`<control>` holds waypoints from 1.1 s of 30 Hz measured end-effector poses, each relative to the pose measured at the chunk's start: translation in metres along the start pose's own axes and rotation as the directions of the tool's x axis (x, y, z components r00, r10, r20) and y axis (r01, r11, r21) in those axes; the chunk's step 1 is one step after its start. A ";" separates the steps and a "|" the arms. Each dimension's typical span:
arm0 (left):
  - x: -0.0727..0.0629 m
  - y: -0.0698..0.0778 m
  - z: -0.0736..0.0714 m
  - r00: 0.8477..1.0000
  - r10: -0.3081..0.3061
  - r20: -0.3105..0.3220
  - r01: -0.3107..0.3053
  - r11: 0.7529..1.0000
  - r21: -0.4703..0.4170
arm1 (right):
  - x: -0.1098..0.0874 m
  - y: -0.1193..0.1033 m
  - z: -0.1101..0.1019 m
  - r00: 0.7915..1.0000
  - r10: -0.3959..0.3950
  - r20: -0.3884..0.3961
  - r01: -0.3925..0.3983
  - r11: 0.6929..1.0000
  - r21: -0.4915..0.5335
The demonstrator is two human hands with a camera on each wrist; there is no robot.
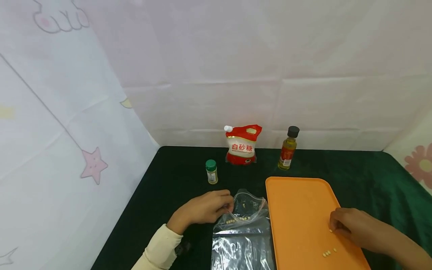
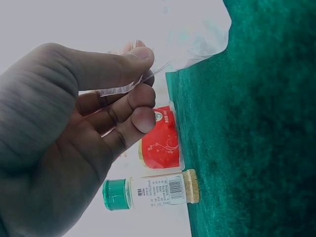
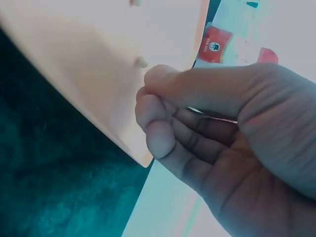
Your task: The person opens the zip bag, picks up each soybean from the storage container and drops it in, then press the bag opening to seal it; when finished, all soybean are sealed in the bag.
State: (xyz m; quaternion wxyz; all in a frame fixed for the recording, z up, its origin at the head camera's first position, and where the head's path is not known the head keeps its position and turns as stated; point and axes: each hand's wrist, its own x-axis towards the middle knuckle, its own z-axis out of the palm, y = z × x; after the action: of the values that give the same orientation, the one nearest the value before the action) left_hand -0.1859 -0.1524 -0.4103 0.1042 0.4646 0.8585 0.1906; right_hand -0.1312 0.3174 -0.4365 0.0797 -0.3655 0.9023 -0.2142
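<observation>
My left hand (image 1: pixel 216 206) pinches the rim of a clear plastic zip bag (image 1: pixel 243 245) between thumb and fingers, holding its mouth raised. In the left wrist view, the thumb (image 2: pixel 113 69) presses the bag's thin clear edge. Several pale soybeans (image 1: pixel 237 219) lie inside the bag near its mouth. Over the right side of an orange tray (image 1: pixel 303 210), my right hand (image 1: pixel 361 228) has thumb and forefinger brought together, with a soybean (image 1: pixel 330 230) right at their tips. A few more soybeans (image 1: pixel 326 253) sit in a short row on the tray, nearer me.
Behind the bag stands a green-capped seasoning jar (image 1: pixel 211 172). Farther back are a red and white sugar pouch (image 1: pixel 241 146) and an oil bottle (image 1: pixel 287 150) with a black cap. Dark green cloth (image 1: pixel 182 168) covers the table, and a pale curtain (image 1: pixel 209 75) hangs behind it.
</observation>
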 end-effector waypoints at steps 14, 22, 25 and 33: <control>-0.001 0.000 0.003 1.000 0.001 0.000 -0.001 1.000 -0.007 | 0.047 0.006 0.005 0.982 0.108 -0.153 -0.125 0.986 -0.109; 0.000 -0.001 0.005 1.000 0.016 0.001 -0.016 1.000 0.002 | 0.073 0.005 0.012 0.993 0.007 -0.119 -0.018 0.995 -0.094; 0.002 -0.001 0.006 1.000 0.021 0.000 -0.021 1.000 0.003 | 0.077 0.001 0.011 0.995 0.012 -0.101 -0.021 0.996 -0.088; 0.003 -0.001 0.006 1.000 0.015 -0.006 -0.015 1.000 0.012 | 0.101 -0.009 0.014 0.997 -0.005 -0.076 -0.004 0.993 -0.115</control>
State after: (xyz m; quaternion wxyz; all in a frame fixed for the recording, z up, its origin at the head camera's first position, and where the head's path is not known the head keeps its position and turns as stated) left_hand -0.1862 -0.1494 -0.4158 0.0976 0.4711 0.8564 0.1876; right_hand -0.1940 0.2374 -0.4440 0.0237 -0.3614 0.9154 -0.1756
